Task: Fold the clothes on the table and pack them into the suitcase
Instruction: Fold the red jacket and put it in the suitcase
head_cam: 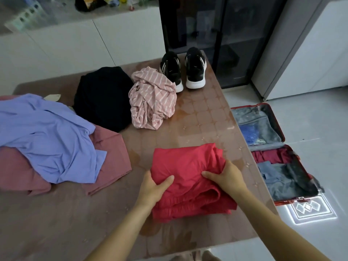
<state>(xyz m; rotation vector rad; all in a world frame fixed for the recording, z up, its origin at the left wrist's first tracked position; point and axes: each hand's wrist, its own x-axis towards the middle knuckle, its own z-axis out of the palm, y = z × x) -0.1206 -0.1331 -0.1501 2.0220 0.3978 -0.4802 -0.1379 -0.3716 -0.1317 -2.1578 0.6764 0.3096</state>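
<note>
Now the left hand (153, 187) and right hand (224, 178) grip the folded red garment (186, 162) by its opposite sides, thumbs on top, near the tabletop (207, 117) front edge. Right of it, the open suitcase (271, 129) lies on the floor.

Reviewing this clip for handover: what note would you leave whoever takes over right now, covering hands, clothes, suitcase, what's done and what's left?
Left hand and right hand both grip the folded red garment on the table, near side. Suitcase lies open on the floor to the right, some clothes already inside.
Done: red garment folded.
To do: pack it; then fold and pack the blue shirt, the pink garment under it, the black garment and the striped garment. Shoes stand at the far edge.
</note>
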